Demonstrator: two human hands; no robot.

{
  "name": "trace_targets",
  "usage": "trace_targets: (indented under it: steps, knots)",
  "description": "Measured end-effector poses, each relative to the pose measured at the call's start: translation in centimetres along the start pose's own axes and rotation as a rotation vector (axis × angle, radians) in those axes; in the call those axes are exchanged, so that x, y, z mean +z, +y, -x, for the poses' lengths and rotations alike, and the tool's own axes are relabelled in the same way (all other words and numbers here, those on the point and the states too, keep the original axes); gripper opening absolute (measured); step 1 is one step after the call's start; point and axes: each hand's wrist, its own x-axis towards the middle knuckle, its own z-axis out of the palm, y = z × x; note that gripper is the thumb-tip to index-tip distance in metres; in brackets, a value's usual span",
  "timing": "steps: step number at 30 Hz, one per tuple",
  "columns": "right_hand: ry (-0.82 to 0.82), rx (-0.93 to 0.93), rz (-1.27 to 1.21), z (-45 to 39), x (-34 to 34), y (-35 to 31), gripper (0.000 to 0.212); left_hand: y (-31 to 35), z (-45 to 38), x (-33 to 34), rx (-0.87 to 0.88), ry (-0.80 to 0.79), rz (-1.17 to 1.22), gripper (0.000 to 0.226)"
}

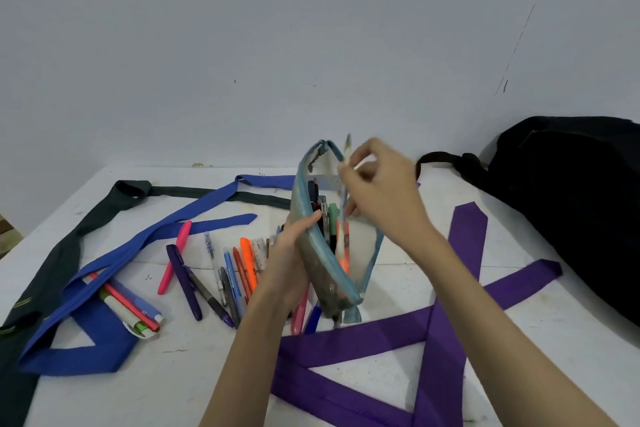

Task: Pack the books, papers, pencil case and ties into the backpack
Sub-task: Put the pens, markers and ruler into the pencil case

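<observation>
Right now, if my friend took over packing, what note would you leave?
Left hand holds the open pencil case upright by its rim. Right hand pinches a pencil, lowering it in. Some pens are inside; loose pens lie on the table. Blue tie, dark tie and purple tie lie spread out. Backpack sits far right. Left: finish the case, pack everything.

Your feed: dim, flat, cool light.
Shadows soft; right hand (377,191) motion-blurred; wide-angle bends edges; backpack (568,204) nearly black.
</observation>
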Motion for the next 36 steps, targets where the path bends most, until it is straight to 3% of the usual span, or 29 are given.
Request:
trace_targets:
  steps: [2,4,9,12,18,22,28,32,36]
  knots:
    - [-0.133,0.070,0.193,-0.1,0.9,1.2,0.012,0.0,0.1,0.1,-0.008,-0.012,0.001,0.042]
    - [-0.139,0.064,0.260,-0.2,1.0,1.6,0.019,0.1,0.1,0.2,-0.003,-0.024,-0.004,0.033]
    - [0.161,-0.068,0.054,-0.3,-0.5,1.0,0.010,1.3,0.2,-0.9,0.023,0.029,0.031,0.052]
    - [0.199,0.018,0.076,-0.6,-0.4,3.1,0.013,2.0,0.2,-2.2,0.059,0.038,0.066,0.046]
    - [-0.397,0.383,0.582,0.4,2.9,9.3,0.027,2.7,0.0,-4.3,0.106,0.084,0.105,0.040]
    - [-0.486,0.403,0.702,1.4,4.3,10.2,0.033,2.8,0.0,-4.6,0.111,0.093,0.112,0.035]
    - [-0.364,0.437,0.597,1.1,4.4,10.2,0.032,2.7,0.0,-4.3,0.100,0.076,0.111,0.041]
    - [-0.003,0.385,0.258,-0.2,1.4,7.9,0.019,2.4,-0.1,-3.9,0.101,0.052,0.115,0.043]
    - [0.347,0.145,-0.211,-1.1,-2.2,2.2,0.013,1.9,-0.2,-3.1,0.087,0.038,0.097,0.048]
